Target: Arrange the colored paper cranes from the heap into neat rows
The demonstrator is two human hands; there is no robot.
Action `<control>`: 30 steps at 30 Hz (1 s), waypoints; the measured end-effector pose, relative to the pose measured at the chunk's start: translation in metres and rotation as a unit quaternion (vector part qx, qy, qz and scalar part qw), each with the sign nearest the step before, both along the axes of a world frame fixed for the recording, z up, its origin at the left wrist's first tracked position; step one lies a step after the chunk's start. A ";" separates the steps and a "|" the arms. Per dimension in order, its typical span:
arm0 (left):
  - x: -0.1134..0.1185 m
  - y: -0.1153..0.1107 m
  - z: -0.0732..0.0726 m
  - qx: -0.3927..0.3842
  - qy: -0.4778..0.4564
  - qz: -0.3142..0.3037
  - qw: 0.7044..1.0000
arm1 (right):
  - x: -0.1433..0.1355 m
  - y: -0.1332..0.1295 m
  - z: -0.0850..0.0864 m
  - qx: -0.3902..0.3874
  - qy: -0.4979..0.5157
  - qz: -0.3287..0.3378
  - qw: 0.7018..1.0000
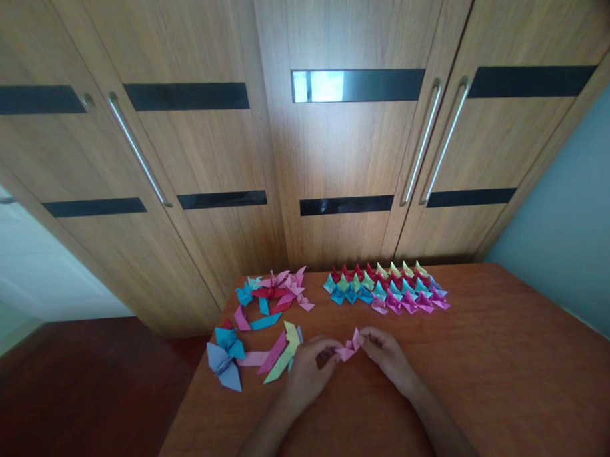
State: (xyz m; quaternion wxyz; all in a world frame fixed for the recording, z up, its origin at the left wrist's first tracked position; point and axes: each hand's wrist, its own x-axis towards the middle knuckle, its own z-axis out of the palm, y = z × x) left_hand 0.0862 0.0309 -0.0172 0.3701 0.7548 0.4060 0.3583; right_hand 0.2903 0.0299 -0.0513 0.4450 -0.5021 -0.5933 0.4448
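Your red-brown table (515, 381) stands before a wooden wardrobe (327, 154) with dark bands and metal handles; a bluish wall (565, 219) rises past its right edge, and dark reddish floor (91, 396) shows past its left. Colourful rows of folded papers (394, 289) line the far edge. Loose folded pieces (224, 364) spread from the far left corner down the left edge, a few partly hidden by your left hand (310, 369). Between the side edges, it and your right hand (389, 357) pinch opposite ends of a pink folded paper (348, 349).
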 end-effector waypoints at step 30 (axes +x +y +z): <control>0.087 0.064 -0.014 0.123 0.260 0.016 0.958 | 0.019 0.007 -0.015 -0.017 -0.411 -0.176 0.894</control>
